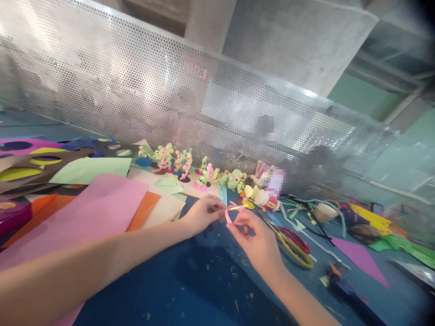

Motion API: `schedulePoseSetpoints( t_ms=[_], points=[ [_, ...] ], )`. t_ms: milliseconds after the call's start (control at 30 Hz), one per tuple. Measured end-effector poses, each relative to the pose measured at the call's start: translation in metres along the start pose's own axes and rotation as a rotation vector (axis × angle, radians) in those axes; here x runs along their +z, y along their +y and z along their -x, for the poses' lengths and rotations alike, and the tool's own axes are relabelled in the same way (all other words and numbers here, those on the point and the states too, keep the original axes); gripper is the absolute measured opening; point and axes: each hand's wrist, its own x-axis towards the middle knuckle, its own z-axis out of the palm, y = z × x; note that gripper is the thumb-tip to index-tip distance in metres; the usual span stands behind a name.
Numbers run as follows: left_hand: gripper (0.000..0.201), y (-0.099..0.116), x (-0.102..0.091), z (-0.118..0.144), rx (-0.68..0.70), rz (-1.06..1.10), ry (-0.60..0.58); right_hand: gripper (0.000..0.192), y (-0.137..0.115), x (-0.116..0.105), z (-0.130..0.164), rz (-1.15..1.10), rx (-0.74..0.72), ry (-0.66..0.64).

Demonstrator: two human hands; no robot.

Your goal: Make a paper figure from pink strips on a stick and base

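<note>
A narrow pink paper strip [227, 216], bent into a curve, stands between my two hands above the blue table. My right hand [253, 233] pinches its lower end between thumb and fingers. From the other side, my left hand [203, 214] has its bent fingertips closed at the strip's left edge. A thin pale yellow piece crosses the top of the curve; what it is attached to is too small to tell. Just right of my right hand lie scissors with yellow handles [295, 250] and scissors with red handles [299, 240].
Pink paper sheets [98, 213] and orange paper [144, 210] spread on the left. Small paper figures [165, 156] stand along the back, before a perforated metal screen [136, 90]. A white bottle [267, 200] lies behind my right hand. A dark blue-handled tool [350, 290] rests at right.
</note>
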Motion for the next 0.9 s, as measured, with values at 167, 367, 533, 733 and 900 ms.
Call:
schedulePoseSetpoints(
  t_ms=[167,367,533,733,900],
  points=[
    [0.018,0.003,0.001,0.002,0.039,-0.148,-0.034,0.01,-0.012,-0.012,-0.003,0.208,-0.287,0.022],
    [0.012,0.019,0.003,0.008,0.248,-0.412,-0.211,0.016,-0.016,-0.034,-0.015,0.045,0.027,-0.095],
    [0.015,0.02,0.004,0.006,0.332,-0.405,-0.343,0.024,0.001,-0.052,-0.029,-0.343,0.298,-0.28],
    [0.019,0.016,0.005,0.005,0.206,-0.34,-0.3,0.027,0.046,-0.051,-0.034,-0.477,0.448,-0.146],
    [0.025,0.017,0.005,0.007,0.007,-0.142,-0.356,0.027,0.056,-0.047,-0.033,-0.584,0.442,0.027]
  ],
)
